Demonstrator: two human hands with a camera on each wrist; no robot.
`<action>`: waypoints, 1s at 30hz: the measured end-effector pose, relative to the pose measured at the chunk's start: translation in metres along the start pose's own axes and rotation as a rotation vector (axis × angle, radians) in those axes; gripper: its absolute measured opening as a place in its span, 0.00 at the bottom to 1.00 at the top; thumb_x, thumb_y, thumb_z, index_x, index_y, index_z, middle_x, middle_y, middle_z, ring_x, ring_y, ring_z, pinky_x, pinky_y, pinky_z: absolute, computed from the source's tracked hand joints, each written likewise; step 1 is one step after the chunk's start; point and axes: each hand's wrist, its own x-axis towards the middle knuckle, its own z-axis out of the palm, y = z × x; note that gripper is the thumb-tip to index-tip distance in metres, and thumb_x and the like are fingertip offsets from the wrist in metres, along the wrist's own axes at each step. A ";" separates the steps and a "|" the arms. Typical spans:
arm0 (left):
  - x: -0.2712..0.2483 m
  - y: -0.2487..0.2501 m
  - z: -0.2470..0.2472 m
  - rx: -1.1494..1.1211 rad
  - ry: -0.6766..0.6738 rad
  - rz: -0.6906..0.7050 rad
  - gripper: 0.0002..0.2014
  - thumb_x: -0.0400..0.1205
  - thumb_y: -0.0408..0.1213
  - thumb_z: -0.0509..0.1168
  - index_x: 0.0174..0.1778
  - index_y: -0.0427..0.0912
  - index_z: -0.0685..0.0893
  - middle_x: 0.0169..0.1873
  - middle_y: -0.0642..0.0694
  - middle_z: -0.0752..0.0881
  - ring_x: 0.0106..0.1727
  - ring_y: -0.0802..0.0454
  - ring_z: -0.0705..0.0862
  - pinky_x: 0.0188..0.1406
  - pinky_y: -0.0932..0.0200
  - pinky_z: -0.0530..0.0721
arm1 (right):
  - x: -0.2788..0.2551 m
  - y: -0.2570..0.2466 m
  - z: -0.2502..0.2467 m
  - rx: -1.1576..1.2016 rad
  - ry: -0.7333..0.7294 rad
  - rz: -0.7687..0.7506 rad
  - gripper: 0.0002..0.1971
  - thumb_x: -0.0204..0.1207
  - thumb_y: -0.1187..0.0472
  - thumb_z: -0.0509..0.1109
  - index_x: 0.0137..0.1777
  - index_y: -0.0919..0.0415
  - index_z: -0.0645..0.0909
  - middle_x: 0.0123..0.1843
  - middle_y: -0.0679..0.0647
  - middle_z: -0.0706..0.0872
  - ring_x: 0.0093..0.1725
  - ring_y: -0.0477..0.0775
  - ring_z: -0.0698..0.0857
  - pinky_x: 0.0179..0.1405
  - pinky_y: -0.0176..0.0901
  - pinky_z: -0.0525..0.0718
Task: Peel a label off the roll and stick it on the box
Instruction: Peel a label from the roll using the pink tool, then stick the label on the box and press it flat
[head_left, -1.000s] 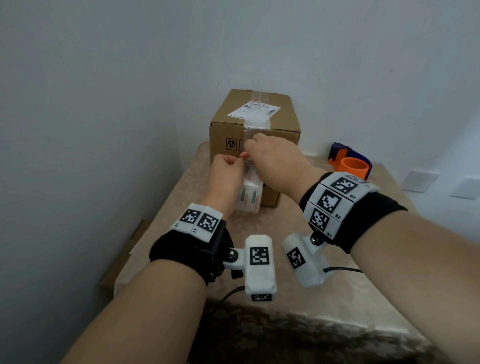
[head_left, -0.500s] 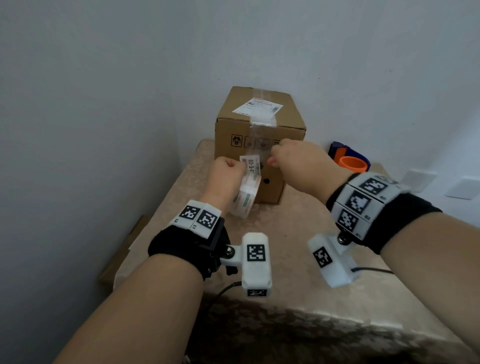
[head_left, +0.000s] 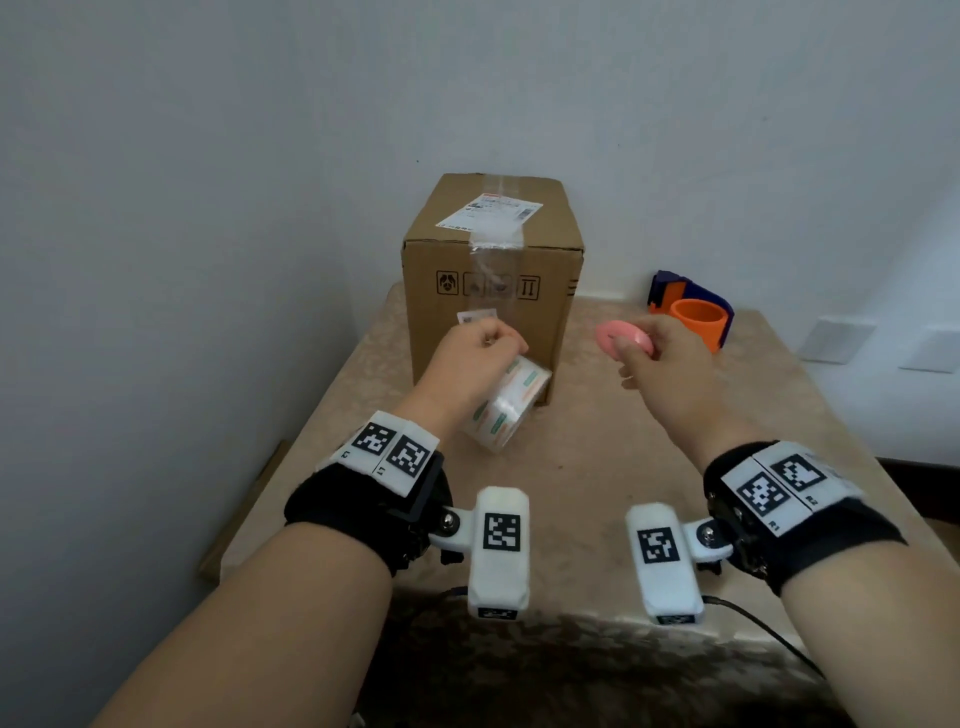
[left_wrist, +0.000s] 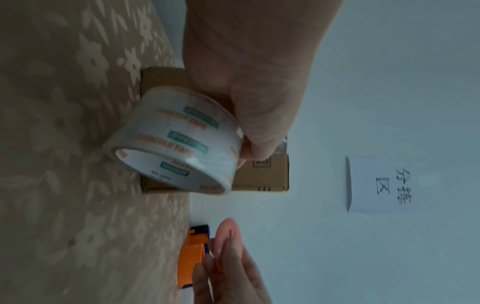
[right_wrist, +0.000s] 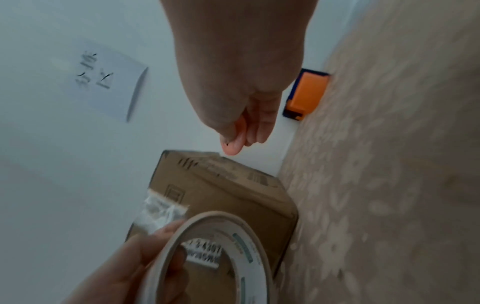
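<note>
Between the box (head_left: 491, 291) and the near table edge, the left hand (head_left: 475, 358) curls round the roll (head_left: 511, 402), holding it tilted just above the table (head_left: 597, 467), close to the box's front face. Right hand (head_left: 660, 353) is apart to the right, thumb and fingers pinching a round pink label (head_left: 621, 338); other fingers hang loosely curled.

By the look of it the label is feather-light, limp and sticky on one side, so it should be kept at its rim, since it may curl or cling to the skin. The roll looks light and stiff, easy to hold by its rim or core.

The box stands at the far left of the table, near the wall, taped, with a printed slip (head_left: 488, 213) on top. An orange dispenser (head_left: 693, 312) sits at the far right edge, clear of the path. Only the left hand and roll stand before the box front.
</note>
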 end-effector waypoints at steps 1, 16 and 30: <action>-0.001 0.001 0.004 0.018 -0.033 0.003 0.09 0.82 0.35 0.60 0.42 0.45 0.85 0.36 0.52 0.84 0.34 0.57 0.82 0.31 0.65 0.80 | 0.001 0.009 -0.004 0.028 -0.001 0.061 0.13 0.80 0.61 0.64 0.63 0.63 0.78 0.54 0.57 0.84 0.41 0.52 0.84 0.37 0.42 0.86; 0.028 0.026 0.121 0.614 -0.316 0.336 0.12 0.86 0.36 0.54 0.65 0.45 0.73 0.39 0.51 0.79 0.39 0.53 0.79 0.27 0.64 0.68 | -0.001 0.086 -0.070 0.009 0.040 0.479 0.07 0.76 0.62 0.68 0.53 0.58 0.78 0.42 0.55 0.82 0.40 0.55 0.83 0.34 0.44 0.82; 0.036 0.018 0.138 0.828 -0.320 0.434 0.13 0.84 0.40 0.59 0.63 0.41 0.74 0.48 0.46 0.83 0.46 0.49 0.79 0.40 0.57 0.70 | -0.001 0.086 -0.073 -0.166 0.039 0.419 0.12 0.80 0.65 0.63 0.62 0.63 0.79 0.35 0.45 0.75 0.29 0.35 0.72 0.17 0.21 0.71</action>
